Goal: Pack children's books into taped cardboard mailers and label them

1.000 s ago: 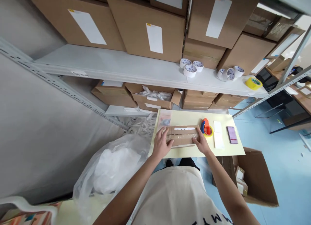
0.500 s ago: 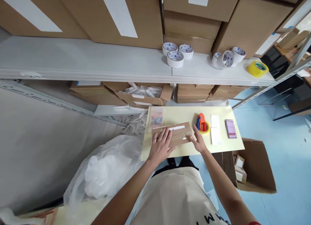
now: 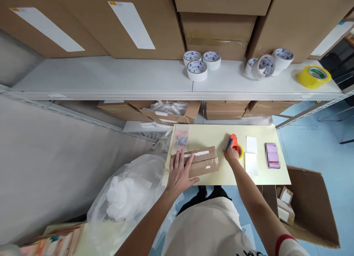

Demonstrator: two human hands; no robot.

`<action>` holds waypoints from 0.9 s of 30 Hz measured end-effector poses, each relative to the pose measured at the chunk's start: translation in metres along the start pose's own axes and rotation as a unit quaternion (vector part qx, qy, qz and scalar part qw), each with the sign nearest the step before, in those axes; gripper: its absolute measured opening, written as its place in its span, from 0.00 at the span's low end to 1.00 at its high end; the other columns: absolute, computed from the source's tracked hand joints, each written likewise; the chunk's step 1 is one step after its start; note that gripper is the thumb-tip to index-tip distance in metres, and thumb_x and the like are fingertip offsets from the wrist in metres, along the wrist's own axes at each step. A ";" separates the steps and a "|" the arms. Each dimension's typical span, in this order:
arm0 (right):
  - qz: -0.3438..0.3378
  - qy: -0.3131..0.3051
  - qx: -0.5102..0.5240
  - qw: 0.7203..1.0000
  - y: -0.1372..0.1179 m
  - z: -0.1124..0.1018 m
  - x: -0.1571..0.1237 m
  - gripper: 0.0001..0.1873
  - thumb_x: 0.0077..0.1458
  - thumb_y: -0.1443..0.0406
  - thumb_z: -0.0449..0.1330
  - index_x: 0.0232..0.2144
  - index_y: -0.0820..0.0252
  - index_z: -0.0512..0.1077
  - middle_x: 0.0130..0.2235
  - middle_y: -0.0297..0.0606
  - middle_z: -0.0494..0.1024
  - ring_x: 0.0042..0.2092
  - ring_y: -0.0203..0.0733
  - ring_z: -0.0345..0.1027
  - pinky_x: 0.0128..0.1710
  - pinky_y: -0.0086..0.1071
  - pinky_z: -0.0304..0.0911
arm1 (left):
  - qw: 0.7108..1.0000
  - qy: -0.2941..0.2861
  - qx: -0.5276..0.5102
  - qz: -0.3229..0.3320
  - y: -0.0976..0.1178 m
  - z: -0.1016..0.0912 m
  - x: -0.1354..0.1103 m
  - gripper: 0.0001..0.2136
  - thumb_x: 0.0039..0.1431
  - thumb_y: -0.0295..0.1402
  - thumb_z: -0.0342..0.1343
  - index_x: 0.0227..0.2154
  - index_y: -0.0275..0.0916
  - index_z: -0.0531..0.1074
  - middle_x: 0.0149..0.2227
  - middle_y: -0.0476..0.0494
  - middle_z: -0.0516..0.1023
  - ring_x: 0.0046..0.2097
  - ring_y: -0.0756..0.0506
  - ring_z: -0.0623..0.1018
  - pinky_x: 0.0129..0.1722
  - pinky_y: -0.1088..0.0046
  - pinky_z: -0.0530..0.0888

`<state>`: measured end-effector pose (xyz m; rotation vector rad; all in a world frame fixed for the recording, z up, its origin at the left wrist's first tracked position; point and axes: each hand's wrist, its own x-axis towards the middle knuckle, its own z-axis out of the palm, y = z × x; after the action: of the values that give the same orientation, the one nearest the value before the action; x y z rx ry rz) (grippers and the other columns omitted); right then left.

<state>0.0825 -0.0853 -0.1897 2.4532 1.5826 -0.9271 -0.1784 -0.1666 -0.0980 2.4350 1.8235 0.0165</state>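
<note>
A small brown cardboard box [image 3: 203, 162] lies on the pale yellow tabletop [image 3: 210, 135], with a white strip and clear tape on its top. My left hand [image 3: 179, 172] rests spread on the left end of the box. To the right, my right hand [image 3: 231, 152] has its fingers wrapped round the tape dispenser [image 3: 234, 139], which is orange and blue and carries a yellow-edged roll. Two white paper slips [image 3: 251, 163] lie beside the dispenser, and a purple stack [image 3: 272, 155] is farther right. A pinkish clear packet [image 3: 181, 136] lies behind the box.
Above the table runs a grey shelf [image 3: 124, 75] holding white tape rolls [image 3: 197, 71], a yellow tape roll [image 3: 313, 76] and large cartons [image 3: 218, 27]. An open carton [image 3: 312, 204] with small boxes stands at the right. A translucent plastic bag [image 3: 129, 189] bulges at the left.
My right hand has left the right end of the box and moved right onto the tape dispenser. My left hand stays on the box, whose top seam now shows as a gap.
</note>
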 end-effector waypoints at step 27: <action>-0.267 -0.087 0.355 0.892 -0.002 -0.131 -0.083 0.33 0.46 0.38 0.60 0.34 0.62 0.79 0.29 0.38 0.79 0.31 0.44 0.73 0.31 0.34 0.69 | 0.988 -0.009 -0.103 0.116 0.055 0.014 0.025 0.46 0.44 0.48 0.65 0.65 0.40 0.56 0.68 0.30 0.53 0.69 0.29 0.52 0.66 0.43 0.42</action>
<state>0.1150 -0.1013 -0.0391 2.1846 2.1859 -2.0696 -0.1180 -0.1585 -0.1082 2.4741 1.4402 0.1896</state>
